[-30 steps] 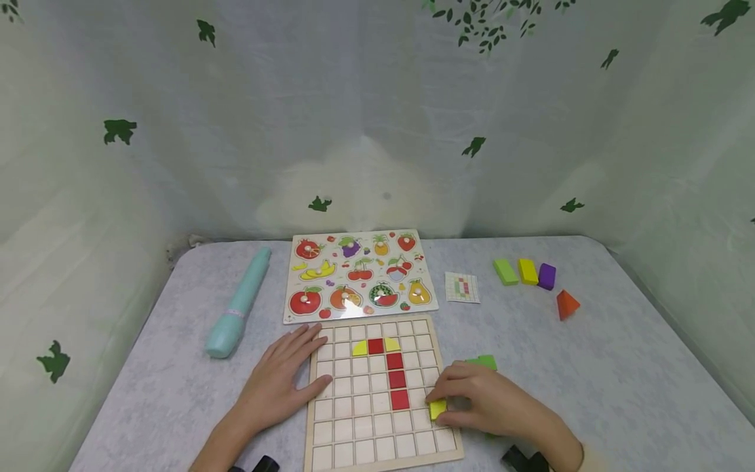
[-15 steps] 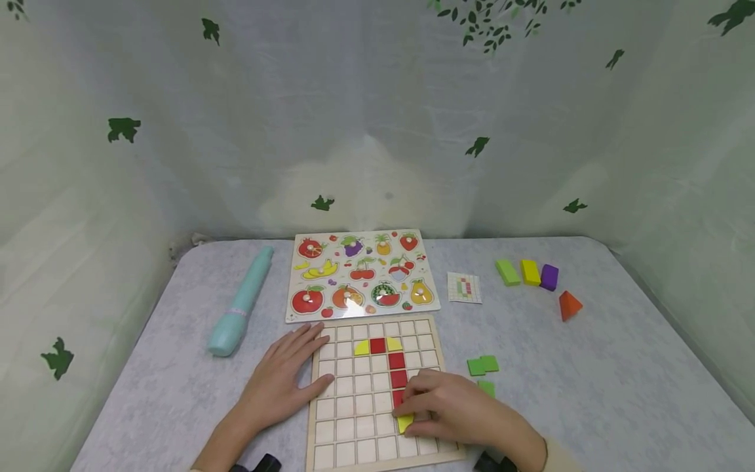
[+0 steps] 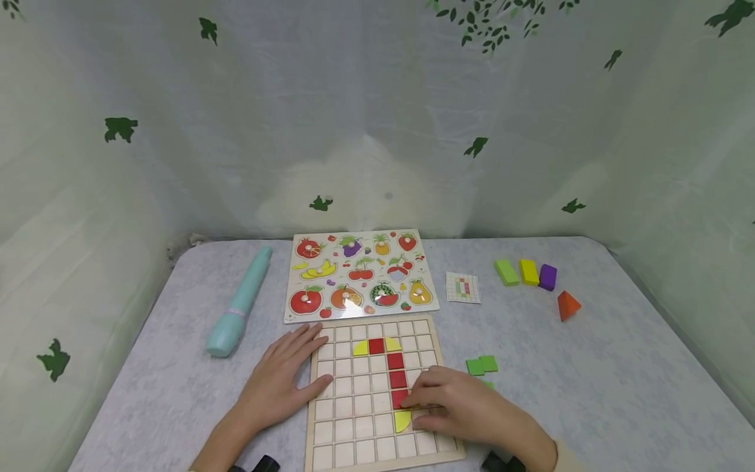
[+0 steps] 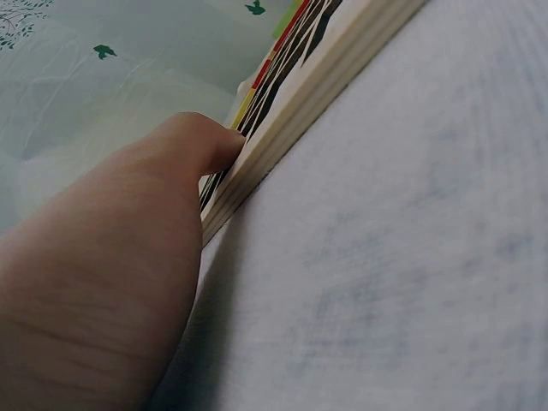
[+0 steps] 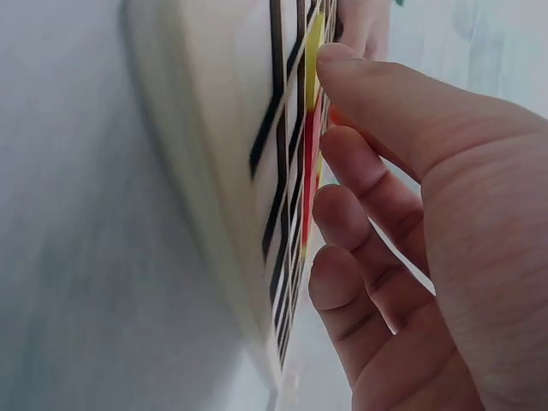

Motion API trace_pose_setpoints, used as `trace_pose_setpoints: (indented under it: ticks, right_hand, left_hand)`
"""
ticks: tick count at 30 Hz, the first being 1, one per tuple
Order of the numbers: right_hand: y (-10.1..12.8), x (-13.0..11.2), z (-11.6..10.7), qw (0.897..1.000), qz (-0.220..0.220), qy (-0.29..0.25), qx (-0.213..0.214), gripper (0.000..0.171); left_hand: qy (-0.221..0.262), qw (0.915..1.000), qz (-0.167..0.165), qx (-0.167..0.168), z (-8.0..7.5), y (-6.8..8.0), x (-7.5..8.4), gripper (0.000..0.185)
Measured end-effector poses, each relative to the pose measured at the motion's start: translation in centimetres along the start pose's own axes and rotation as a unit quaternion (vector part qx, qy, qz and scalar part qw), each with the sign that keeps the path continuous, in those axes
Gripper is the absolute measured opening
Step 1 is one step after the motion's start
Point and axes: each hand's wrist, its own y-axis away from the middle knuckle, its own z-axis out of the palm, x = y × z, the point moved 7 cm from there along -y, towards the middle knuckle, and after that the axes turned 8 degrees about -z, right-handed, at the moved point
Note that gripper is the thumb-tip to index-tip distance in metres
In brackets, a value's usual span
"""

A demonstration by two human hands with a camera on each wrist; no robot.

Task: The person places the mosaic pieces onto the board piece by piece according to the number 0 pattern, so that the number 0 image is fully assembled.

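The right hand [image 3: 466,410] presses a yellow piece [image 3: 403,421] into the grid board [image 3: 354,400] with curled fingertips, while the left hand [image 3: 282,380] lies flat, fingers straight, on the board's edge.

grey table [image 3: 590,393] with grid board [image 3: 345,429], fruit puzzle [image 3: 360,275], teal tube [image 3: 238,305], perhaps wooden blocks [image 3: 527,272]

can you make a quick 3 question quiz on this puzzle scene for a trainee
1. True or false: the left hand lies flat on the left edge of the grid board.
2. Which piece is at the right hand? A) a red square B) a yellow piece C) the orange cone
3. Fill in: the small green tiles lie on the table to the ___ of the grid board.

Key: 1 true; 2 B; 3 right
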Motion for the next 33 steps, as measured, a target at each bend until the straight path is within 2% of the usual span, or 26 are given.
trace_pose_setpoints:
  ticks: [5,8,12,15,23,33]
  right_hand:
    - [1.8,1.8,-1.2,0.998,0.064,-0.012,0.010,0.025]
    - [3.2,3.1,-2.1,0.995,0.097,-0.010,0.031,0.027]
    - [5.0,4.8,-3.3,0.988,0.139,0.012,0.060,0.030]
    - [6.0,6.0,-3.7,0.983,0.170,0.033,0.061,0.031]
    - [7.4,7.2,-4.4,0.981,0.169,0.058,0.075,0.034]
    - [7.3,7.2,-4.5,0.982,0.162,0.056,0.079,0.026]
  left_hand:
    - [0.001,1.0000,0.002,0.001,0.0,0.0,0.0,0.070]
    - [-0.001,1.0000,0.003,0.003,0.0,0.0,0.0,0.070]
    - [-0.002,1.0000,0.006,0.004,0.0,0.0,0.0,0.070]
    - [-0.001,1.0000,0.008,0.005,0.0,0.0,0.0,0.070]
    - [0.003,1.0000,0.006,0.004,-0.1,0.1,0.2,0.070]
    - [0.001,1.0000,0.004,0.004,0.0,0.1,0.1,0.069]
